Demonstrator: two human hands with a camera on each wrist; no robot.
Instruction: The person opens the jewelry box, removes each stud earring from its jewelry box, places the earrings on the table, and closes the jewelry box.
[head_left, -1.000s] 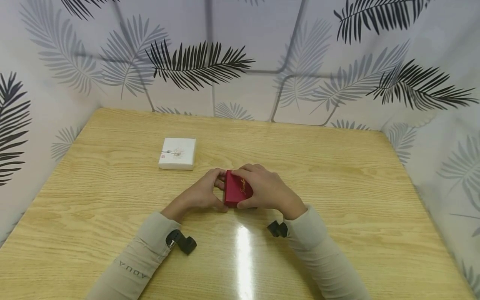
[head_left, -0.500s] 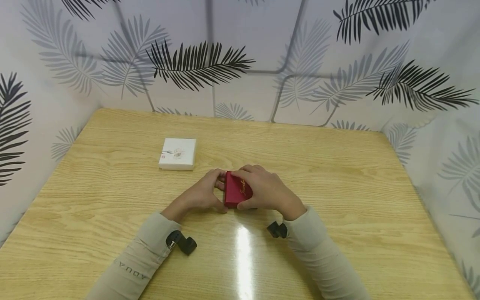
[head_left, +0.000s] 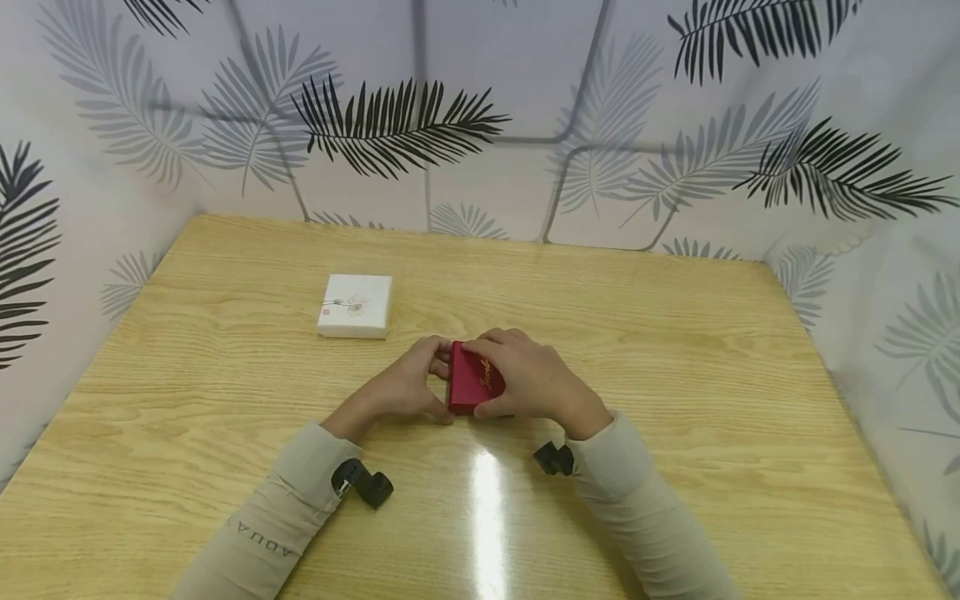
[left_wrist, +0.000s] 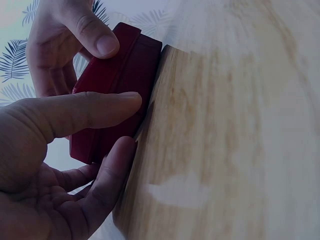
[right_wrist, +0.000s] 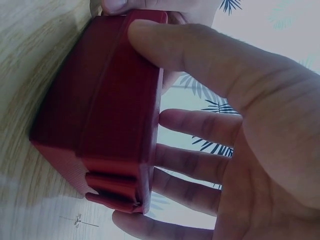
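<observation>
A red jewelry box (head_left: 467,385) with gold lettering on its lid sits on the wooden table between both hands. My left hand (head_left: 408,383) holds the box's left end, thumb on the near side and fingers round the far side. From the right, my right hand (head_left: 536,379) grips the lid, its thumb on the near side and its fingers reaching to the far edge. The right wrist view shows the lid (right_wrist: 120,105) seated on the darker base (right_wrist: 70,95), with a red ribbon bow (right_wrist: 112,190) at the box's right end. The right hand hides part of the lettering.
A white square box (head_left: 356,306) with a printed flower lies farther back, left of the hands. A tiny thin item (right_wrist: 78,220) shows beside the red box; its kind is unclear. Leaf-patterned cloth (head_left: 480,108) rises behind the table (head_left: 675,350).
</observation>
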